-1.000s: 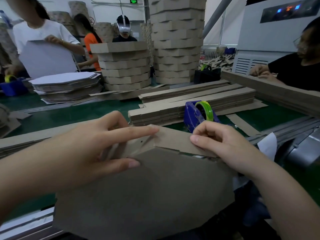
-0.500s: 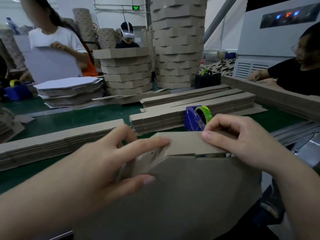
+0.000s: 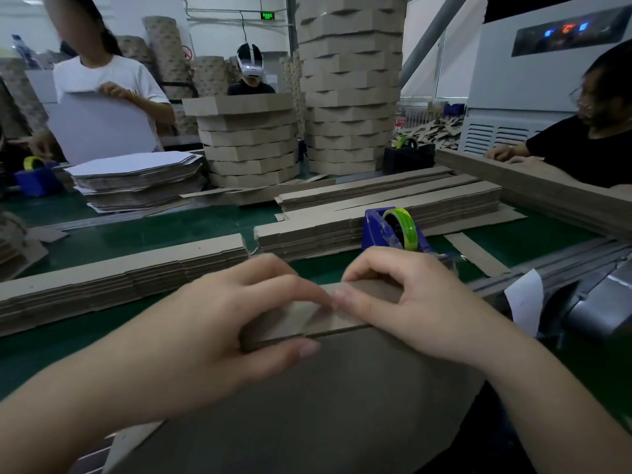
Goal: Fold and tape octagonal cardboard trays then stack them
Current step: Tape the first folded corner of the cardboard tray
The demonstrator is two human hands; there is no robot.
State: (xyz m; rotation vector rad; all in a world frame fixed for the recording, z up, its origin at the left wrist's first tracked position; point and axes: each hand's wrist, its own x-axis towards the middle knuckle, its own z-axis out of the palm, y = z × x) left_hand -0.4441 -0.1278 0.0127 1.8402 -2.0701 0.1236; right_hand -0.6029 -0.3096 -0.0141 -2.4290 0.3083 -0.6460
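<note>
A brown cardboard tray leans against the near edge of the green table, its flat base facing me. My left hand pinches the tray's folded top rim, thumb under and fingers over. My right hand presses the same rim from the right, and its fingertips meet those of the left at the middle. A blue tape dispenser with a green-yellow roll stands just behind my right hand. Two stacks of finished octagonal trays rise at the back of the table.
Bundles of flat cardboard strips lie left and behind the dispenser. A pile of white octagonal sheets sits at the back left. People stand or sit around the table: one in white at left, one in black at right. A grey machine fills the right.
My right hand slid left along the folded rim until its fingertips met the left hand's. The tray rose a little and its top flap now lies pressed flatter.
</note>
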